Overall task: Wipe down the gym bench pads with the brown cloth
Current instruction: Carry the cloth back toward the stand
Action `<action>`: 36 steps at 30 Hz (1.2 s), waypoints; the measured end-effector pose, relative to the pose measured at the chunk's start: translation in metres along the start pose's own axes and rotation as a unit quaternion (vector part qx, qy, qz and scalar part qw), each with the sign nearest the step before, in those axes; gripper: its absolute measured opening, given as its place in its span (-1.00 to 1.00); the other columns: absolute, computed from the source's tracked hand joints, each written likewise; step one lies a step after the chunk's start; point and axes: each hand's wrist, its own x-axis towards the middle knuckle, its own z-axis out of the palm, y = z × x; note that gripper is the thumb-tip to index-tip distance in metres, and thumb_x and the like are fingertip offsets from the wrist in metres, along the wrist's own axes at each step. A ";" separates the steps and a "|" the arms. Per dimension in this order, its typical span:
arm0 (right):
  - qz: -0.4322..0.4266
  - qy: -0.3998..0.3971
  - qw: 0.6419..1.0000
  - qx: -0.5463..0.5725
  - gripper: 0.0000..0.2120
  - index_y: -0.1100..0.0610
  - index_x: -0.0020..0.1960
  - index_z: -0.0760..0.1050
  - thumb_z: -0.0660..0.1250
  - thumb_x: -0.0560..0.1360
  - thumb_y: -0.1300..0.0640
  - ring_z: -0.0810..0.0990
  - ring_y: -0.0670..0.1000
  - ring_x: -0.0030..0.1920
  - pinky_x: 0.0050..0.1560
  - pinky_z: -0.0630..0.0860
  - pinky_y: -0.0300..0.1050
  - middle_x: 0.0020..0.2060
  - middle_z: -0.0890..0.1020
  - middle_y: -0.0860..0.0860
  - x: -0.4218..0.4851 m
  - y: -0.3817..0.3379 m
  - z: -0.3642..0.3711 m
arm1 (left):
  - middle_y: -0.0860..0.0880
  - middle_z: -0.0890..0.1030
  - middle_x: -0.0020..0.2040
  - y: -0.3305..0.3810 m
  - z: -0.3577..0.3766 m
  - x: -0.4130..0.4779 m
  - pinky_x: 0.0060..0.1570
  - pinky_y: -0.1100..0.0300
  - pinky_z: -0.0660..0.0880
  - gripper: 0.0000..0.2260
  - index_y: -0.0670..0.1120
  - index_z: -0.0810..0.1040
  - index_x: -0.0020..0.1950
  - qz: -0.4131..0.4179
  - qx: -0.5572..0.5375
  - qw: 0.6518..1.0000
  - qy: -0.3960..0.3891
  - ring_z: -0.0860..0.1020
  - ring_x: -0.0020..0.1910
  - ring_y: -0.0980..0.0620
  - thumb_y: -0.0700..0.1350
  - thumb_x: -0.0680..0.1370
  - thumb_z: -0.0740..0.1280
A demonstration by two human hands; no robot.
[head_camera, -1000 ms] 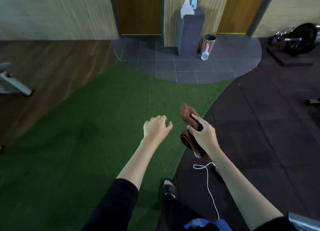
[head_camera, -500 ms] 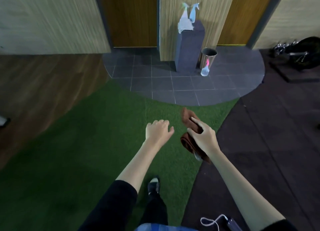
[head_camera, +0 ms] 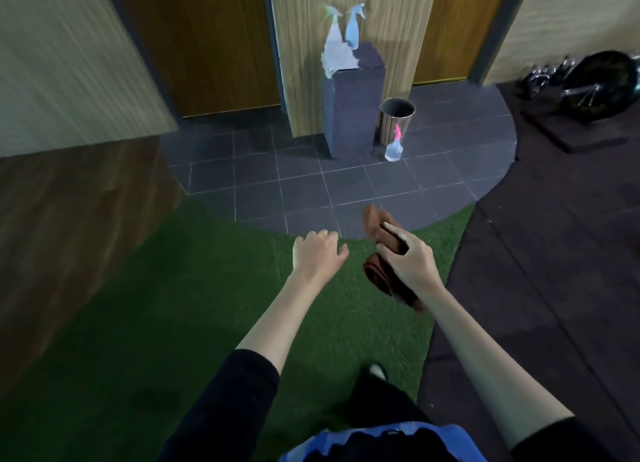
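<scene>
My right hand [head_camera: 412, 264] grips the folded brown cloth [head_camera: 377, 221], which sticks out above and below the fingers, held over the edge of the green turf. My left hand [head_camera: 317, 254] hovers just to its left, empty, fingers loosely spread, not touching the cloth. No gym bench pad is in view.
A dark pedestal [head_camera: 353, 108] ahead carries two spray bottles [head_camera: 346, 29] and a pale rag. Beside it stand a metal bin [head_camera: 396, 115] and a pink-topped spray bottle [head_camera: 394, 146] on grey tiles. Weight equipment [head_camera: 595, 81] lies far right. Wooden floor lies to the left.
I have walked forward: the pedestal, bin and tiles are closer and lower in view. Both hands keep the same pose, the cloth still in my right hand. The white cord is out of view.
</scene>
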 end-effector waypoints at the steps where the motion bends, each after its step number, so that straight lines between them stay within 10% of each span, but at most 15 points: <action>1: 0.000 0.000 1.000 -0.002 -0.57 0.06 0.34 0.49 0.42 0.48 0.12 0.48 -0.01 0.31 0.21 0.27 -0.33 0.29 0.54 0.00 0.021 0.003 0.000 | -0.05 0.59 0.12 0.000 -0.002 0.021 0.02 0.05 0.44 -0.63 -0.10 0.52 0.21 0.000 -0.001 1.000 0.002 0.53 0.10 -0.06 0.09 0.61 0.09; 36: 0.013 -0.033 0.998 0.047 -0.54 0.02 0.38 0.45 0.40 0.49 0.10 0.47 -0.08 0.30 0.28 0.30 -0.26 0.29 0.54 -0.07 0.834 0.053 -0.061 | -0.05 0.59 0.10 0.030 -0.065 0.838 0.00 0.05 0.38 -0.67 -0.10 0.52 0.17 -0.046 -0.065 0.997 -0.001 0.53 0.08 -0.08 0.07 0.61 0.11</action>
